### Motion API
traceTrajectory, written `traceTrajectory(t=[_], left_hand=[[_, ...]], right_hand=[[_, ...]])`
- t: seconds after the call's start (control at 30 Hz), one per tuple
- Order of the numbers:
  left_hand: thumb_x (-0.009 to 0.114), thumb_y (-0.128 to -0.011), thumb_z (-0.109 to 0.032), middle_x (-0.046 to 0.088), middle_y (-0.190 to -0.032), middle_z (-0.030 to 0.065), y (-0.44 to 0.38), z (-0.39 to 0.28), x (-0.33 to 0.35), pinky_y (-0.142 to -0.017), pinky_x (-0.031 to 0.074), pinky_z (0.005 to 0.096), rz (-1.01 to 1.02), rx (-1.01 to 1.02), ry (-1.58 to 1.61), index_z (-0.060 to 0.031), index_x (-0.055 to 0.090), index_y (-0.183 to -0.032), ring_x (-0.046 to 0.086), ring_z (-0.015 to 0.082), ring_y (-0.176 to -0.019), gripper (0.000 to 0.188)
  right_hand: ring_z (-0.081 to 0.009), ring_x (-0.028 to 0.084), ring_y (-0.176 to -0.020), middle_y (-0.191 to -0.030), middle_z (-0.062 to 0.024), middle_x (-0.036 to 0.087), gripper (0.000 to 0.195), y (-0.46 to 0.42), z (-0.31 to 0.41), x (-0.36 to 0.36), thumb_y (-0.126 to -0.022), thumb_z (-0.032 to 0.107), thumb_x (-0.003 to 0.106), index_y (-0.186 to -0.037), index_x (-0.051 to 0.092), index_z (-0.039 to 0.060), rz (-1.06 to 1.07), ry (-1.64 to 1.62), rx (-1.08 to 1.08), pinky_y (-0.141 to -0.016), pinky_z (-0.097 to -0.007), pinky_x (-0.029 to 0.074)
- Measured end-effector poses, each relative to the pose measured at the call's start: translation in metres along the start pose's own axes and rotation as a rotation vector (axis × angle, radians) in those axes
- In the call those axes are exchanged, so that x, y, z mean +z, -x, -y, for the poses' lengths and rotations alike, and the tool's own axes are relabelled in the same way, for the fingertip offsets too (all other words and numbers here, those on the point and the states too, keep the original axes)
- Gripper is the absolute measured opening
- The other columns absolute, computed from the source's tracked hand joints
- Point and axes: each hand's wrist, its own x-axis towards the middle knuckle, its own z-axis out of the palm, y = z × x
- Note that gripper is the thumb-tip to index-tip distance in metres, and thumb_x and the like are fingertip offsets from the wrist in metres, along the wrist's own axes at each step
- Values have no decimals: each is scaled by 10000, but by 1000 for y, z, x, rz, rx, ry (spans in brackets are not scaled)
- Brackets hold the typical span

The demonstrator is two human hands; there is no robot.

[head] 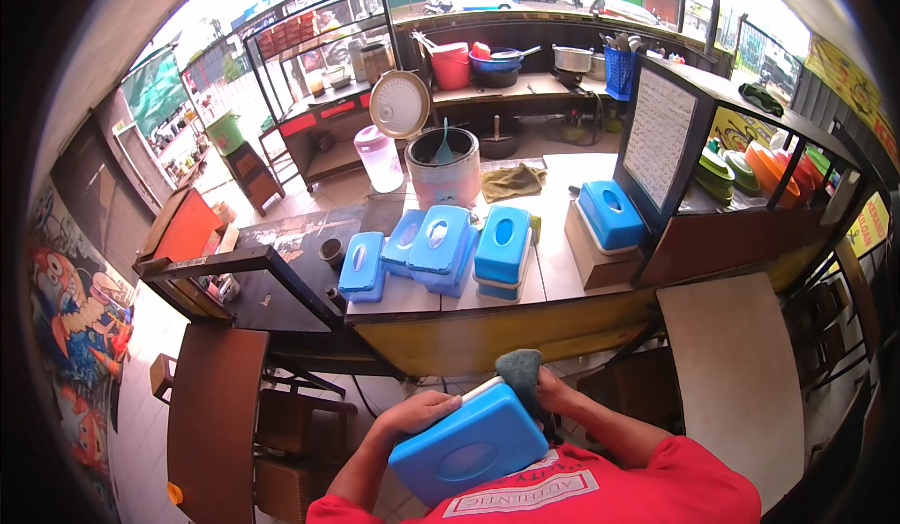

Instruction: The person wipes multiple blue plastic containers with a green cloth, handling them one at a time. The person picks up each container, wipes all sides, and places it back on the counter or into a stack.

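Note:
My left hand (420, 410) grips the white-rimmed edge of a blue plastic tissue box (470, 447), tilted against my chest. An oval opening shows in its blue face. In my right hand (553, 390) is a dark grey-green cloth (521, 376), bunched up and lying against the box's far right end. Part of the right hand is hidden behind the cloth. On the counter ahead stand several more blue tissue boxes, among them a pale blue one (361, 265), a stacked one (441, 243) and a brighter one with a white base (502, 245).
Beyond the boxes is a large rice container (444, 176) with its lid raised and a ladle inside. A brown cloth (513, 181) lies beside it. Another blue tissue box (610, 213) sits at the right by a display cabinet (749, 236). Tables flank me at left (214, 411) and right (735, 369).

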Motion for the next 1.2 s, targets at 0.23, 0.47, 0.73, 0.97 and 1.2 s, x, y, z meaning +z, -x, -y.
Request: traceTrajectory(t=[0.23, 0.47, 0.73, 0.97, 1.2], left_hand=[[431, -1002, -432, 646, -814, 79, -9, 10, 16, -713, 479, 311, -213, 36, 122, 55, 636, -980, 576, 142, -752, 529], [429, -1020, -327, 608, -754, 21, -56, -27, 8, -609, 441, 239, -393, 191, 435, 2, 635, -865, 541, 79, -679, 418], [410, -1018, -318, 625, -898, 60, -201, -92, 79, -671, 480, 268, -753, 630, 955, -37, 617, -967, 582, 119, -760, 353], [441, -989, -321, 624, -1055, 91, -244, -141, 43, -828, 474, 291, -544, 477, 708, -3, 595, -1123, 598, 172, -933, 378], [526, -935, -162, 648, -977, 56, -265, -204, 7, -777, 480, 235, -335, 237, 324, 2, 626, -1124, 598, 100, -875, 269]], right_hand=[[-196, 553, -1089, -1171, -138, 604, 321, 24, -9, -24, -869, 49, 516, -1180, 582, 7, 56, 22, 66, -948, -337, 444], [-174, 598, -951, -994, -103, 663, 234, -8, 17, -92, -825, 54, 529, -1027, 629, -8, -25, 15, 42, -854, -328, 481], [-152, 587, -948, -1064, -111, 648, 291, -99, 119, -228, -877, 144, 605, -1107, 609, -33, 31, -24, 2, -841, -301, 475], [-121, 571, -969, -1052, -83, 655, 294, -85, 47, -280, -874, 152, 651, -1110, 620, -21, 148, -60, 95, -883, -301, 456], [-133, 612, -961, -1107, -118, 623, 309, -60, 32, -269, -943, 160, 542, -1215, 561, 14, -222, -581, 170, -805, -271, 514]])
